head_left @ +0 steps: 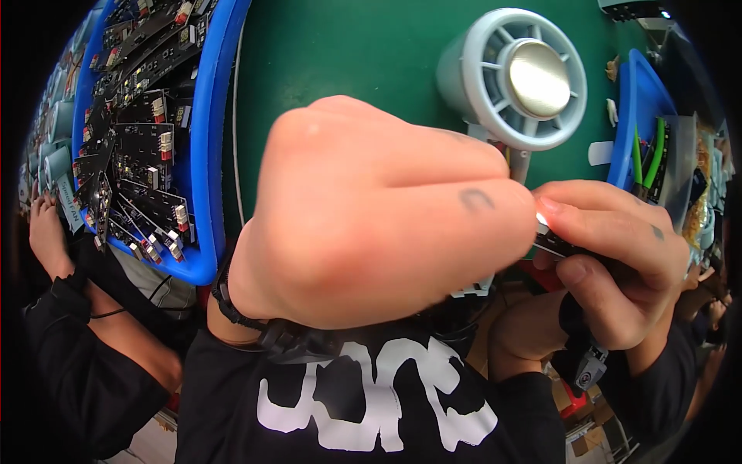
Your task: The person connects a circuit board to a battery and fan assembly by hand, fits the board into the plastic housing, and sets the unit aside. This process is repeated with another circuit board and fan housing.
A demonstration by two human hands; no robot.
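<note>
Nearest the camera, the left hand [386,213] bulges, curled; whether it grips anything I cannot tell. Just beside it, the right hand [618,251] pinches a dark board [553,243], which could slip or bend if twisted. Hidden: the left fingertips, most of the board (only a sliver shows), and the grey fan's [522,80] lower part above the green surface [332,54].

Electronics workshop: green bench [332,54], fan [516,77], blue bin [212,155] of circuit boards [143,147] (second bin [645,93] opposite)
</note>
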